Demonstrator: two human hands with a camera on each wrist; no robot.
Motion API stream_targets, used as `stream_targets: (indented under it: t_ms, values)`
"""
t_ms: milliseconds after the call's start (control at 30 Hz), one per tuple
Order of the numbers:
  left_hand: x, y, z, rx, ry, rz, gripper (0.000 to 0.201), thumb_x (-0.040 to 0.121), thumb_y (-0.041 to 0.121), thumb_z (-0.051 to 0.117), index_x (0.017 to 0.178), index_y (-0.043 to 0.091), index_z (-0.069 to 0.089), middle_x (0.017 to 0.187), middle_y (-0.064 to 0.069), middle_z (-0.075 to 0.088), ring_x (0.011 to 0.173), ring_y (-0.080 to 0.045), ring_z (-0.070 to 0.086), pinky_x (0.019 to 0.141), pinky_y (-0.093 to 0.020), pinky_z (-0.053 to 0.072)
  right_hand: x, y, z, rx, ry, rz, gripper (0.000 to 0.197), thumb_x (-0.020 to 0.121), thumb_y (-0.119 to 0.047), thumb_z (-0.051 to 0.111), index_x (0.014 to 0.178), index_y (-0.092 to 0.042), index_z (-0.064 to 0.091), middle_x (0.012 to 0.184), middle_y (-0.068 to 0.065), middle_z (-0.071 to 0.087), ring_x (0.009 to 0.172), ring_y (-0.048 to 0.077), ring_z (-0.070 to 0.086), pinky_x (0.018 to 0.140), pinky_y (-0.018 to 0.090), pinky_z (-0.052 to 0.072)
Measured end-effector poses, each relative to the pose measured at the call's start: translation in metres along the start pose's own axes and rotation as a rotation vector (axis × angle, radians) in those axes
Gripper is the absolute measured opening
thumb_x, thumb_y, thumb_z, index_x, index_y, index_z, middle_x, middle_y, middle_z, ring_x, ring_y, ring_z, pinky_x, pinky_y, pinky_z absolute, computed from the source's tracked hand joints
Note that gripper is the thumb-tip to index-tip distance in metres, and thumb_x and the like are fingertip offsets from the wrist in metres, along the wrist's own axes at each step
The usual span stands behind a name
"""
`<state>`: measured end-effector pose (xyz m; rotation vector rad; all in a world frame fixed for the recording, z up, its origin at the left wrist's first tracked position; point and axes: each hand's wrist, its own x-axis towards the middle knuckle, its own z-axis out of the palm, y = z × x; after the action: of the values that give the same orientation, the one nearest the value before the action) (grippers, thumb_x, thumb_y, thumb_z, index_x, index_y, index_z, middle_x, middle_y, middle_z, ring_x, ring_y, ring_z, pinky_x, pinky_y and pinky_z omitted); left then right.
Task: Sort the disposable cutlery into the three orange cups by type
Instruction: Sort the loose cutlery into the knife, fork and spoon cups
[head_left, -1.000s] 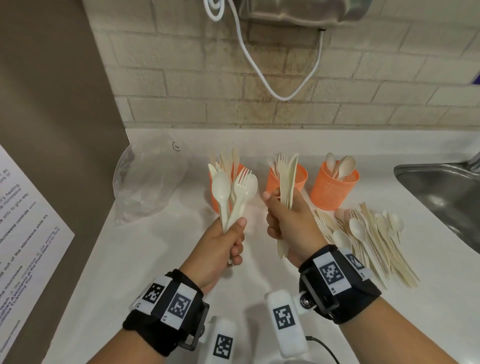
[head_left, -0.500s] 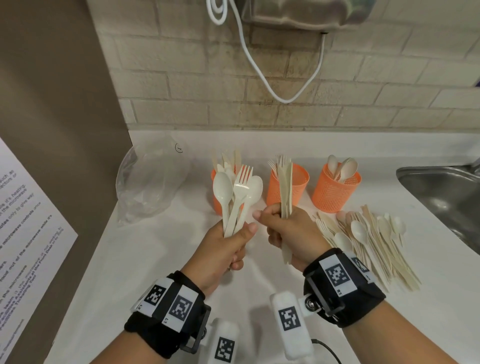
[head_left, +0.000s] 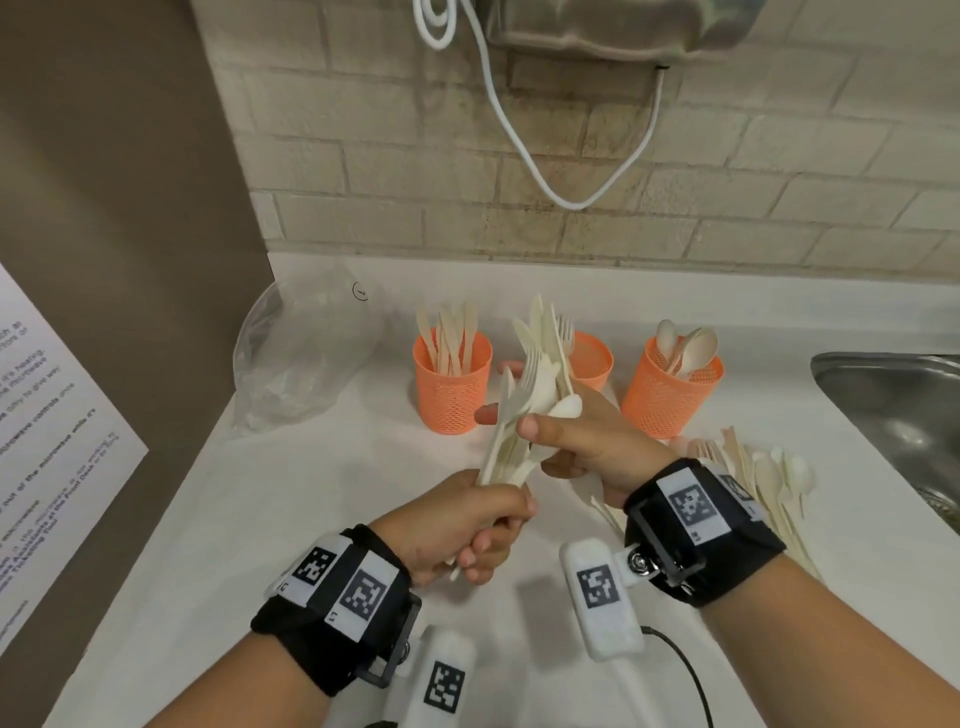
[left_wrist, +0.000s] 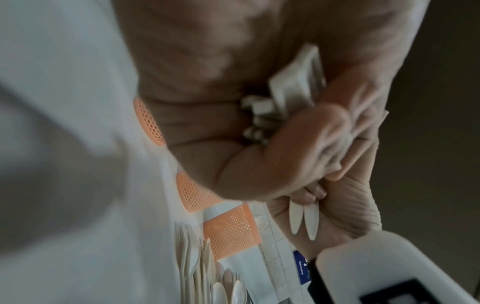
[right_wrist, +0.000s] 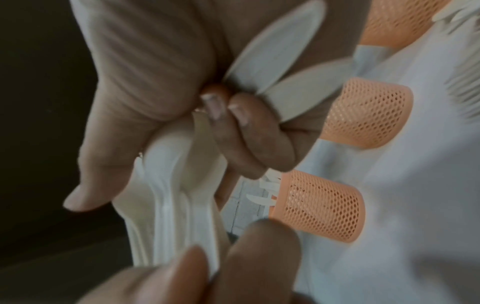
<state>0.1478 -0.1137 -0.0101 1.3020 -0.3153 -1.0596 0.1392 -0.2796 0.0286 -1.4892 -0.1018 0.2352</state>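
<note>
My left hand (head_left: 483, 525) grips the handles of a mixed bundle of cream spoons and forks (head_left: 511, 431), which leans up to the right. My right hand (head_left: 566, 441) holds its own upright cutlery pieces (head_left: 543, 338), and its thumb and fingers also close round the left hand's bundle. Three orange mesh cups stand behind: the left cup (head_left: 452, 389) holds knives, the middle cup (head_left: 592, 358) forks, the right cup (head_left: 670, 400) spoons. The right wrist view shows the bundle (right_wrist: 168, 195) against my curled fingers (right_wrist: 233, 127). Handle ends (left_wrist: 303, 220) poke out below my right hand.
A loose pile of cutlery (head_left: 758, 473) lies on the white counter right of my hands. A crumpled clear plastic bag (head_left: 306, 353) sits at the back left. A steel sink (head_left: 893, 410) is at the right edge. A printed sheet (head_left: 52, 447) hangs on the left wall.
The two hands have come together. My right hand moved left onto the left hand's bundle, and the bundle tipped to the right and lower.
</note>
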Motion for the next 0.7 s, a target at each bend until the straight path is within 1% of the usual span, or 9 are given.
stream_targets:
  t_ms: [67, 133, 200, 300, 400, 467, 533, 600, 700]
  values:
    - [0.003, -0.001, 0.007, 0.041, 0.05, 0.002, 0.014, 0.075, 0.021, 0.057, 0.069, 0.012, 0.048, 0.042, -0.001, 0.036, 0.033, -0.01, 0.032, 0.039, -0.018, 0.032, 0.001, -0.001, 0.0, -0.04, 0.047, 0.005, 0.042, 0.065, -0.026, 0.079, 0.103, -0.027, 0.058, 0.073, -0.003, 0.063, 0.047, 0.002, 0.043, 0.039, 0.015, 0.024]
    - [0.006, -0.004, 0.015, 0.129, 0.148, 0.034, 0.018, 0.082, 0.018, 0.062, 0.067, 0.013, 0.052, 0.048, -0.002, 0.046, 0.04, -0.013, 0.043, 0.042, -0.019, 0.038, 0.002, -0.002, 0.002, -0.095, 0.127, 0.014, 0.023, 0.076, -0.016, 0.076, 0.089, -0.023, 0.059, 0.061, -0.007, 0.055, 0.049, 0.004, 0.044, 0.04, 0.016, 0.026]
    - [0.01, -0.007, 0.022, 0.156, 0.262, 0.103, 0.02, 0.087, 0.011, 0.063, 0.069, 0.013, 0.054, 0.052, -0.001, 0.05, 0.046, -0.013, 0.048, 0.047, -0.02, 0.043, 0.002, 0.0, 0.003, -0.12, 0.209, -0.006, 0.017, 0.08, -0.013, 0.073, 0.088, -0.021, 0.06, 0.062, -0.009, 0.057, 0.052, 0.004, 0.05, 0.041, 0.015, 0.031]
    - [0.012, -0.007, 0.027, 0.232, 0.424, 0.239, 0.011, 0.087, 0.01, 0.064, 0.087, 0.017, 0.056, 0.061, 0.005, 0.053, 0.05, -0.008, 0.05, 0.052, -0.021, 0.044, 0.001, 0.0, 0.004, -0.051, 0.333, -0.065, 0.017, 0.082, -0.007, 0.071, 0.093, -0.017, 0.063, 0.065, -0.012, 0.063, 0.055, -0.003, 0.058, 0.044, 0.009, 0.038]
    - [0.017, -0.009, 0.031, 0.407, 0.53, 0.37, 0.038, 0.087, 0.016, 0.065, 0.116, 0.032, 0.049, 0.085, 0.012, 0.06, 0.062, 0.0, 0.058, 0.06, -0.02, 0.048, 0.002, 0.003, 0.003, -0.063, 0.389, -0.099, 0.017, 0.082, -0.006, 0.071, 0.097, -0.012, 0.064, 0.074, -0.005, 0.065, 0.057, -0.005, 0.061, 0.046, 0.007, 0.04]
    - [0.019, -0.008, 0.036, 0.473, 0.544, 0.425, 0.038, 0.091, 0.017, 0.06, 0.121, 0.033, 0.044, 0.084, 0.016, 0.06, 0.063, 0.002, 0.057, 0.06, -0.017, 0.046, 0.0, 0.0, 0.003, -0.076, 0.393, -0.105, 0.017, 0.084, -0.009, 0.07, 0.099, -0.01, 0.064, 0.076, -0.003, 0.065, 0.056, -0.004, 0.06, 0.046, 0.008, 0.04]
    - [0.02, -0.007, 0.039, 0.408, 0.508, 0.43, 0.021, 0.095, 0.014, 0.052, 0.112, 0.027, 0.049, 0.068, 0.014, 0.056, 0.055, -0.001, 0.05, 0.056, -0.018, 0.043, -0.005, -0.004, 0.001, -0.09, 0.35, -0.076, 0.017, 0.088, -0.021, 0.067, 0.102, -0.013, 0.062, 0.065, -0.01, 0.06, 0.047, -0.001, 0.053, 0.042, 0.01, 0.034]
    - [0.019, -0.005, 0.04, 0.191, 0.456, 0.387, 0.008, 0.098, 0.012, 0.047, 0.1, 0.015, 0.054, 0.064, 0.005, 0.049, 0.052, -0.008, 0.044, 0.054, -0.022, 0.039, -0.011, -0.003, -0.005, -0.064, 0.305, -0.009, 0.018, 0.092, -0.038, 0.059, 0.097, -0.021, 0.06, 0.057, -0.015, 0.054, 0.042, 0.004, 0.038, 0.041, 0.016, 0.025]
    - [0.018, -0.003, 0.038, -0.074, 0.392, 0.34, 0.016, 0.099, 0.01, 0.041, 0.107, 0.009, 0.056, 0.067, -0.003, 0.055, 0.05, -0.011, 0.043, 0.051, -0.023, 0.038, -0.017, 0.007, -0.016, -0.002, 0.33, 0.094, 0.033, 0.093, -0.042, 0.054, 0.104, -0.013, 0.064, 0.083, -0.004, 0.064, 0.043, 0.007, 0.032, 0.041, 0.018, 0.024]
